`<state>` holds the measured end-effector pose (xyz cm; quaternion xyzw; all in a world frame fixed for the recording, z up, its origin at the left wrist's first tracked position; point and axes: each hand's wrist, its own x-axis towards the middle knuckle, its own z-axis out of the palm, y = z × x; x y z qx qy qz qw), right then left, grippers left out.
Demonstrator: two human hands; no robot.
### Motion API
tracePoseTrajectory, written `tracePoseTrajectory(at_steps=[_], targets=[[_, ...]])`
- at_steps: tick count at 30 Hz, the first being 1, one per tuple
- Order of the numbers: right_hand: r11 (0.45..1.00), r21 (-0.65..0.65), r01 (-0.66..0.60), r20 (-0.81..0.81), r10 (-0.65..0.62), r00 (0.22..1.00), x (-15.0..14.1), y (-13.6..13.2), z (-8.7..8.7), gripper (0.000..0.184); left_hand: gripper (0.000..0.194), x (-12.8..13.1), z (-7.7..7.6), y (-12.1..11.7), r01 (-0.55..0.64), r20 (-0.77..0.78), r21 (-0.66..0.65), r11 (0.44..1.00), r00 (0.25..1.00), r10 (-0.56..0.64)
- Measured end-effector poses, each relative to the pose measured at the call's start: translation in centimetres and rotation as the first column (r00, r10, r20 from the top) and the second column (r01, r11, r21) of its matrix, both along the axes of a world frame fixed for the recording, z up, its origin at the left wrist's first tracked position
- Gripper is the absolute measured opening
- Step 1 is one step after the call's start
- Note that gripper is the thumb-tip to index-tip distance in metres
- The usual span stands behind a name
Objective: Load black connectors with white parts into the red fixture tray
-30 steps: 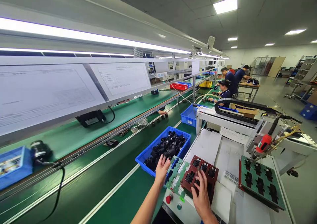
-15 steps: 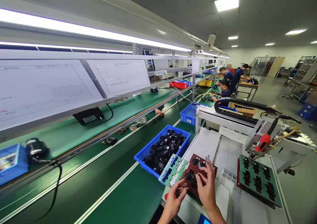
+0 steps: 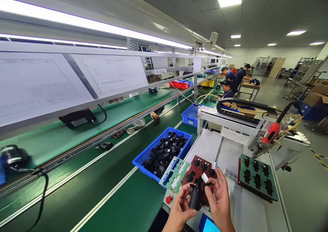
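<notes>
The left hand (image 3: 182,203) grips a black cylindrical plastic part (image 3: 195,195), fingers along its side and thumb under its near end. The right hand (image 3: 219,196) is curled, its thumb at the part's other side; whether it grips anything cannot be told. One small white rectangular tag (image 3: 205,178) shows at the part's far end, another small white piece (image 3: 213,165) by the right fingertips.

The part is held in front of a maroon rectangular fixture plate (image 3: 194,183). Its long axis leans, the far end towards one o'clock and the rounded near end towards seven.

Taking the part as the dial's centre, the maroon plate lies just past it at twelve, with square black components (image 3: 190,176) seated in its pockets. A pale green plate with cut-outs (image 3: 176,175) sits near, between ten and eleven. At eleven, a blue plastic bin (image 3: 135,162) is heaped with loose black plastic parts (image 3: 166,150). Well apart at twelve is a second blue bin (image 3: 189,122); its contents cannot be made out. Between two and three, a dark green fixture plate (image 3: 271,177) has six black parts (image 3: 257,177) set in two rows.
</notes>
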<state>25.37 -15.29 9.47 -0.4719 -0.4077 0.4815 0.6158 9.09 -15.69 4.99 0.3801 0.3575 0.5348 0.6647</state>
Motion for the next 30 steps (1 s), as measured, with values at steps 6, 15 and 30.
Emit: tracePoseTrajectory(at_steps=[6, 15, 30], targets=[[0.995, -0.009, -0.101, -0.013, 0.101, 0.995, -0.4, -1.9, 0.8, 0.075, 0.056, -0.4, 1.7, 0.4, -0.031, -0.194, 0.131, 0.991, 0.979, 0.056], [0.998, 0.006, -0.060, 0.087, 0.059, 0.994, -1.0, -2.1, 0.6, 0.076, 0.051, 0.0, 1.9, 0.3, -0.038, -0.217, 0.155, 0.987, 0.973, 0.072], [0.999, 0.016, -0.030, 0.202, 0.026, 0.979, -1.6, -2.1, -0.1, 0.073, 0.047, -0.6, 2.9, 0.4, -0.055, -0.282, 0.184, 0.981, 0.953, 0.106]])
